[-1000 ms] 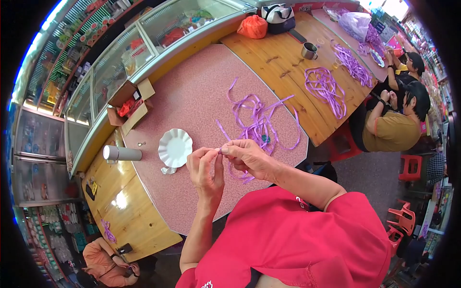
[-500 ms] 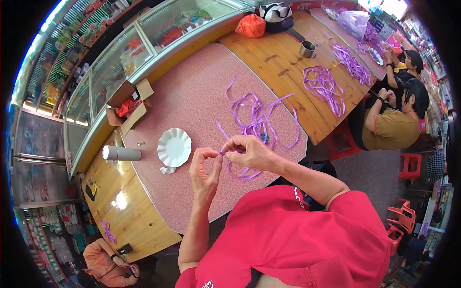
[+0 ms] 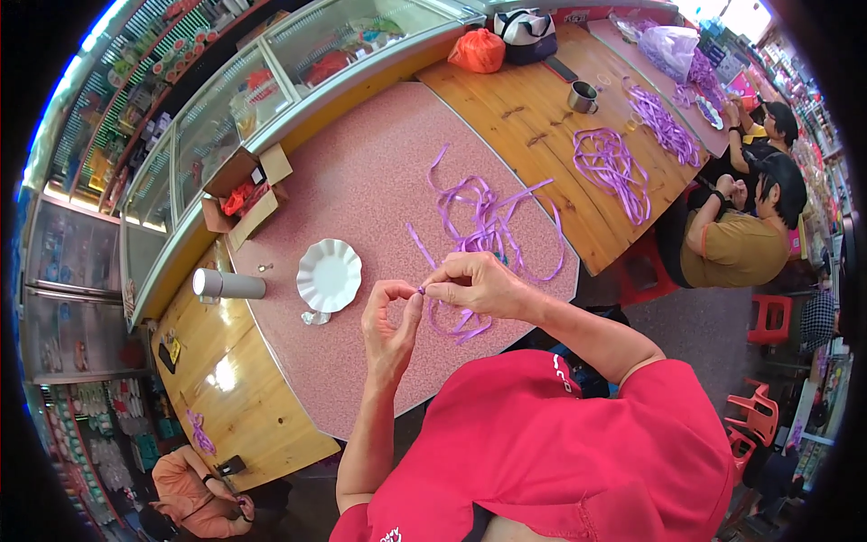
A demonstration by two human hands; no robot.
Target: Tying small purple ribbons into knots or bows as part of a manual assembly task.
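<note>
Near the front of the pink table (image 3: 361, 163), my left hand (image 3: 388, 327) and my right hand (image 3: 480, 285) meet fingertip to fingertip. Both are closed in a pinch on a small twist of purple ribbon (image 3: 421, 291); its exact shape is too small to make out. Just beyond my right hand lies a loose tangle of purple ribbon (image 3: 483, 217), some of it running out from beneath that hand. To the left of my hands sits a white plate with a scalloped rim (image 3: 327, 275). A crumpled whitish scrap (image 3: 315, 318) lies by the plate's near edge.
A grey flask (image 3: 230, 285) lies at the table's left edge, with an open carton (image 3: 246, 199) beyond it. More ribbon (image 3: 612, 172) and a metal mug (image 3: 582, 97) rest on the wooden table at right. Co-workers sit at right (image 3: 745, 235) and lower left (image 3: 194, 497).
My right fingers have shifted slightly and cover a bit more of the ribbon tangle. Both hands keep their pinch in nearly the same place.
</note>
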